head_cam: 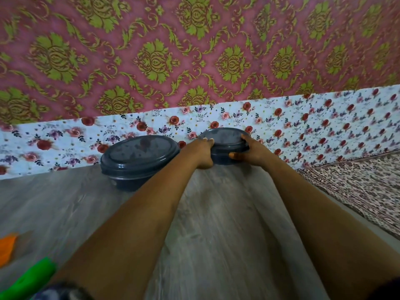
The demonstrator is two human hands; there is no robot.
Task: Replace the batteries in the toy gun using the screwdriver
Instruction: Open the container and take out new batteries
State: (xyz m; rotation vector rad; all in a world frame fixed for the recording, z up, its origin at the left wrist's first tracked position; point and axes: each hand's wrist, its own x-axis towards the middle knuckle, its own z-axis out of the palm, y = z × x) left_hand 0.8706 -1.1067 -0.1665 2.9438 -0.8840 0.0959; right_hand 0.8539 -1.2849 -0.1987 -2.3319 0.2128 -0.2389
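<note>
Both my hands grip a small dark grey lidded container (pixel 225 139) at the far edge of the wooden table. My left hand (pixel 202 153) clasps its left side and my right hand (pixel 249 151) clasps its right side, thumb against the front wall. A green and orange plastic piece, probably the toy gun (pixel 26 276), pokes in at the bottom left corner, blurred and cut off by the frame. No screwdriver or batteries show.
A larger dark grey lidded bowl (pixel 138 158) stands just left of the held container. The grey wood-grain table (pixel 216 224) ends at a floral cloth (pixel 324 120) along the wall. A patterned mat (pixel 363 182) lies at the right.
</note>
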